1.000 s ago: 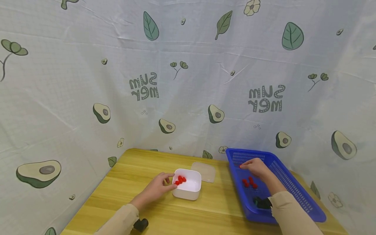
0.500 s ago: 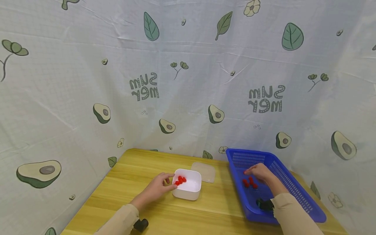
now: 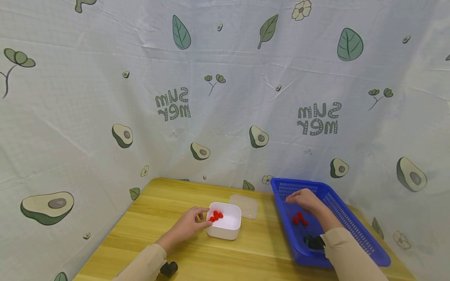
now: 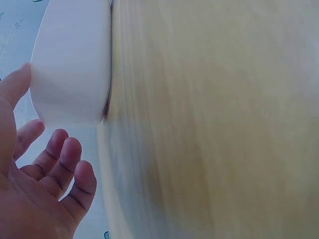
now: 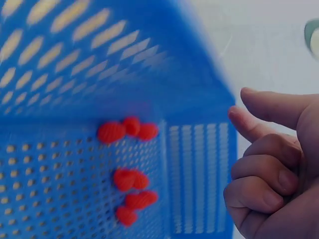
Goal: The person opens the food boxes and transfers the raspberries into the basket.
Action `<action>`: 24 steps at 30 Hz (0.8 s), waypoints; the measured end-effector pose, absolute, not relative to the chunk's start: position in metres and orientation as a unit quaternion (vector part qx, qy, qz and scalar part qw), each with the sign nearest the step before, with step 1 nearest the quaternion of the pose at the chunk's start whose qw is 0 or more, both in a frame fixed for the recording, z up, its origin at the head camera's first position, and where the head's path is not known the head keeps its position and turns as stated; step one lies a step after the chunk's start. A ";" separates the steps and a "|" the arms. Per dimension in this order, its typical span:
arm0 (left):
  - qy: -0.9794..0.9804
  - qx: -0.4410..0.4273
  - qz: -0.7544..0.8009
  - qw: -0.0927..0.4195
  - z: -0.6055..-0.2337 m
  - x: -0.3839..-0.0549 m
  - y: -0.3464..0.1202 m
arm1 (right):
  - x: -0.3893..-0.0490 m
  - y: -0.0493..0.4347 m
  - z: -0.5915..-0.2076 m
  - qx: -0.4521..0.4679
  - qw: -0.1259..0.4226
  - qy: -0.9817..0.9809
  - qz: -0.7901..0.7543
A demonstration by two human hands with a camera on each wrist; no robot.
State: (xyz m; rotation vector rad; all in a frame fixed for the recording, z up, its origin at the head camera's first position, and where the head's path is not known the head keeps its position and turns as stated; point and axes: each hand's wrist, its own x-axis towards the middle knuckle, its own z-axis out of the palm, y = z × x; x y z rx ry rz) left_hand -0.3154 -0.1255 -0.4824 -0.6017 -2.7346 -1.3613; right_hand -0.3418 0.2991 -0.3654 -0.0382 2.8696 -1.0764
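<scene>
left hand [image 3: 190, 224] relaxed, thumb and forefinger touching white box [image 3: 224, 233] on wooden table [image 3: 197, 257] | right hand [image 3: 308, 202] over blue basket [image 3: 351, 224], thumb and forefinger parted, other fingers curled | red pieces [image 3: 216, 216] in box, more on basket floor | pale lid [image 3: 249, 207] behind box

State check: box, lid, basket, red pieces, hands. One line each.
White box: upright, uncovered.
Lid: off, lying flat.
Blue basket: upright, open-topped.
Red pieces: loose in box and basket.
Left hand: touching the box's rim.
Right hand: at the basket, nothing visibly held.
</scene>
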 end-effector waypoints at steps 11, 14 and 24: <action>-0.877 -0.192 -0.441 0.011 -0.482 -0.314 -0.126 | -0.339 0.249 -0.347 -0.033 0.040 0.928 -0.370; -0.877 -0.190 -0.441 0.010 -0.482 -0.314 -0.126 | -0.340 0.235 -0.346 -0.035 0.044 0.923 -0.382; -0.877 -0.189 -0.442 0.010 -0.483 -0.315 -0.126 | -0.343 0.199 -0.357 -0.058 0.045 0.920 -0.386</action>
